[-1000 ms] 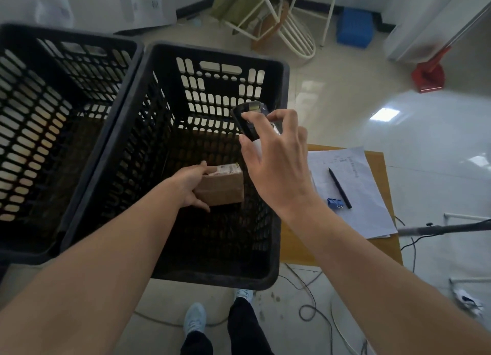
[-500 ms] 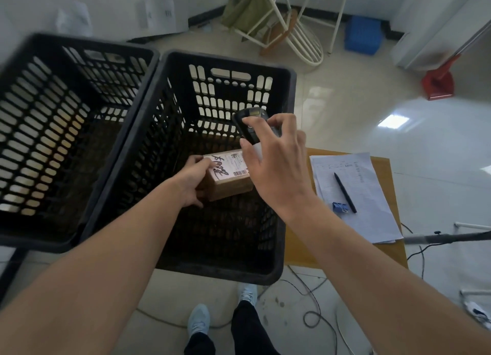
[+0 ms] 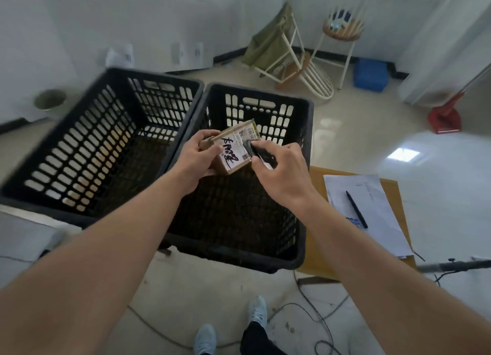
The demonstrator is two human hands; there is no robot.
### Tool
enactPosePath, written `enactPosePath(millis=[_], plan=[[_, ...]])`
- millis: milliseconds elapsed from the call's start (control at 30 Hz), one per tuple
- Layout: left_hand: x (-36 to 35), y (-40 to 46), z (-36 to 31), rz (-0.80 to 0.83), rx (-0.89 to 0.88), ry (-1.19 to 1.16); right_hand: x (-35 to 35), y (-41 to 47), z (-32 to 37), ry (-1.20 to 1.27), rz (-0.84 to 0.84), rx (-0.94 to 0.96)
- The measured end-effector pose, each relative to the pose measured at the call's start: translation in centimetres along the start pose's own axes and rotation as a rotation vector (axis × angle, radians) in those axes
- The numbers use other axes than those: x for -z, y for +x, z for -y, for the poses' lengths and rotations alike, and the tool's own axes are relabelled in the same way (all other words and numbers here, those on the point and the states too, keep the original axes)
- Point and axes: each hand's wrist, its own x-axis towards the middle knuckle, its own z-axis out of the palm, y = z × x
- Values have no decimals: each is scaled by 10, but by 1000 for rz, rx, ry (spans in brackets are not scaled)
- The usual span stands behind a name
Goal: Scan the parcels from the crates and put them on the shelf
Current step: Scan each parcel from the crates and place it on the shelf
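parcel [image 3: 233, 150], a small brown box with a white label bearing black handwriting and a barcode, is held up over the right crate [image 3: 305, 152], tilted so its labelled face looks toward the camera. the left hand [image 3: 198, 156] grips its left end, fingers curled round the far edge and thumb pressed on the label. the right hand [image 3: 283, 172] is wrapped round a dark scanner [image 3: 253, 150], whose head sits right against the parcel's right edge, next to the barcode; whether it actually touches the label is hard to tell.

the right crate is black, with slotted walls, and nothing else shows inside it. hard against its left side stands a second black crate [image 3: 79, 147] of the same kind, also showing only its floor. to the right of the right crate, and lower, is a wooden table [image 3: 313, 264] with sheets of paper [image 3: 372, 211], a black pen [image 3: 356, 208] lying on them and something small and blue beside the pen. beyond the right crate, on the pale floor, are a tipped white chair [image 3: 297, 62], a round stool [image 3: 342, 33] and a blue box [image 3: 370, 74]; further right of those, a red base [image 3: 443, 119] with a pole. nearer than the right crate, the person's shoes [image 3: 256, 311] and loose cables show on the floor.
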Motion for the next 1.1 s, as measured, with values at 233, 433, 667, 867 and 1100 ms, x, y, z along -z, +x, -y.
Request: enactPosePath(millis=[233, 433, 667, 867, 1100], plan=[[40, -29, -46, 81, -194, 45, 0, -29, 34, -2, 16, -17], [63, -56, -81, 119, -330, 33, 2, -57, 69, -33, 17, 7], [88, -77, -109, 116, -423, 54, 13, -80, 107, -305, 69, 20], [104, -94, -121, 119, -463, 59, 11, -95, 127, -402, 59, 53], [120, -127, -135, 153, -382, -148, -4, -88, 133, 88, -207, 5]])
